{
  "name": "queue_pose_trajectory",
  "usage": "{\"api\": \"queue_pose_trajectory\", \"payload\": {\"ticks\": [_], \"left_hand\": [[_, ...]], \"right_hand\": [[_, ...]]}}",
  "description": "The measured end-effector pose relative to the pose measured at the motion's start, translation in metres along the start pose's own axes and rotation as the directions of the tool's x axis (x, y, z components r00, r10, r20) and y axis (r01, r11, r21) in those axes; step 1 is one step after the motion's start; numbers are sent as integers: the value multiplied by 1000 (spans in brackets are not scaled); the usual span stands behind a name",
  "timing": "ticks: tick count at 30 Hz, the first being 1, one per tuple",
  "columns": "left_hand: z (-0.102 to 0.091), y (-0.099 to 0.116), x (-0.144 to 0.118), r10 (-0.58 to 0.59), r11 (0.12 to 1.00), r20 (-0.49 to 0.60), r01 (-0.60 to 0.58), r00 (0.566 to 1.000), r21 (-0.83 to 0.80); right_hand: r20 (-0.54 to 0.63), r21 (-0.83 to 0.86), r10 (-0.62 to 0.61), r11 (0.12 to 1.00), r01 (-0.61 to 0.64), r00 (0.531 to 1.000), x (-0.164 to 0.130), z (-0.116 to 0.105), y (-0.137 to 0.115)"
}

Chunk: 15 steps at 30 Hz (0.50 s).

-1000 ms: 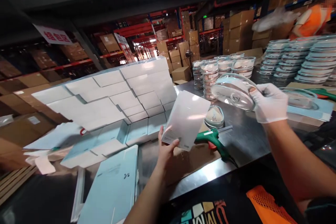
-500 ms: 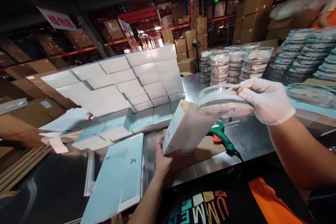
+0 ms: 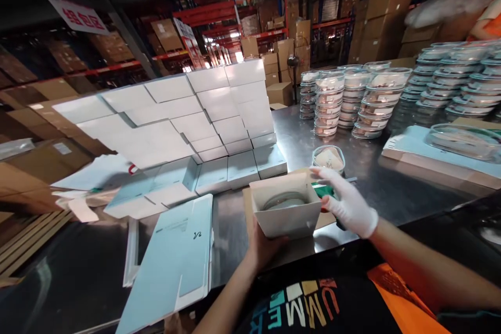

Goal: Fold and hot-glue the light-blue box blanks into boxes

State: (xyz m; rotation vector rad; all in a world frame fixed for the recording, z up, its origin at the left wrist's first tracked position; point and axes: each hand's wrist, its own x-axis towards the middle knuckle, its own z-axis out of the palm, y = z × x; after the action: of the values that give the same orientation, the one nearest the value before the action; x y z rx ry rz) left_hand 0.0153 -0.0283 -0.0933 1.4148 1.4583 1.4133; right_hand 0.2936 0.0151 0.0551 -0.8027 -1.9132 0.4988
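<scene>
dish [image 3: 285, 201] now in box [image 3: 287, 212] | left hand [image 3: 261, 247] grips box; gloved right hand [image 3: 346, 202] open (at rim) | steel table [image 3: 352, 162]

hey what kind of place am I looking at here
Most likely a warehouse packing station: tall racks of cardboard cartons behind, a steel table with stacked white boxes and stacks of clear round containers.

Bare bench [image 3: 364, 167] lies open right of the open box [image 3: 287, 207]; stacked white cartons [image 3: 188, 115] wall the left, container stacks [image 3: 344, 99] block behind.
</scene>
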Motion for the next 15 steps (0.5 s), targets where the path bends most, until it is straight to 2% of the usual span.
{"api": "queue_pose_trajectory", "payload": {"ticks": [2, 4, 7, 9, 10, 12, 14, 15], "left_hand": [[-7, 10, -2, 116, 993, -88, -114, 989, 35], [-12, 25, -1, 263, 965, -130, -259, 956, 50], [-19, 48, 1, 394, 919, -71, -391, 917, 54], [-21, 53, 2, 419, 906, -61, -413, 906, 92], [-22, 52, 1, 424, 903, -78, -414, 902, 113], [-21, 41, -1, 403, 913, -134, -389, 905, 118], [-16, 26, -5, 337, 941, -235, -331, 912, 64], [-14, 19, -6, 296, 953, -282, -301, 912, 28]], "right_hand": [[-48, 70, 21, 997, -18, 999, -27, 27, 14], [-145, 150, 30, 989, -7, 989, -43, 48, 17], [-133, 253, -15, 966, 48, 991, -45, 60, 7], [-54, 260, -39, 964, 52, 998, -37, 60, -6], [-37, 254, -10, 967, 19, 999, -32, 61, -11], [-69, 256, 157, 957, -134, 985, -21, 64, -19], [-130, 252, 328, 924, -288, 936, -12, 69, -21], [-165, 239, 376, 912, -333, 912, -9, 72, -20]]}}
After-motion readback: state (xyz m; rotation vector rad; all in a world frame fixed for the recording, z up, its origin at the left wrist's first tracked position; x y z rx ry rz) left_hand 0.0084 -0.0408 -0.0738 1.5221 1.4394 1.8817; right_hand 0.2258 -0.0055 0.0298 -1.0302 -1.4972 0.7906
